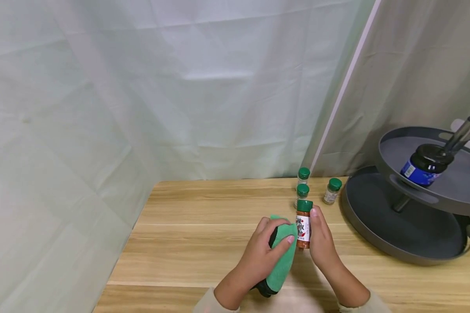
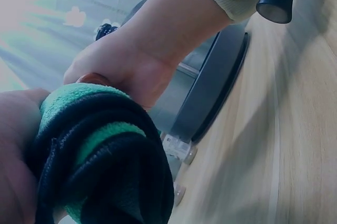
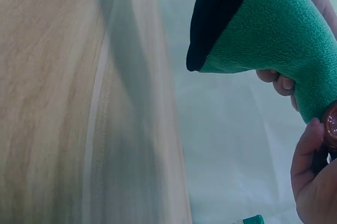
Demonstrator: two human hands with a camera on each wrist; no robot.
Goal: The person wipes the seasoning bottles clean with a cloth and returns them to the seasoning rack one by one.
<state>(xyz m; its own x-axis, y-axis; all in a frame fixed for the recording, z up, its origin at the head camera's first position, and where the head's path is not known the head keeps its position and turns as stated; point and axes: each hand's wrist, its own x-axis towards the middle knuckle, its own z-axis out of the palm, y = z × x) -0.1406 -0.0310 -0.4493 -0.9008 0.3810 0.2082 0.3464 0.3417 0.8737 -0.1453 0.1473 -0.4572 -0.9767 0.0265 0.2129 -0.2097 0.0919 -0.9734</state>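
Observation:
My left hand (image 1: 260,252) grips a folded green cloth with black edging (image 1: 283,261), thumb on top. Its upper end touches the side of a spice jar (image 1: 303,228) with a green cap, red contents and a white label. My right hand (image 1: 323,241) holds that jar upright from its right side, above the wooden table. In the left wrist view the cloth's black-edged folds (image 2: 116,155) hide most of the jar. From the right wrist, the jar's reddish base (image 3: 330,124) shows against the green cloth (image 3: 268,29).
Behind the held jar stand two green-capped jars (image 1: 303,174), with another green-capped jar (image 1: 331,191) to their right. A grey two-tier round rack (image 1: 411,243) occupies the table's right side, with a dark blue-labelled jar (image 1: 427,167) on its upper tier. Pale curtains (image 1: 227,95) hang behind.

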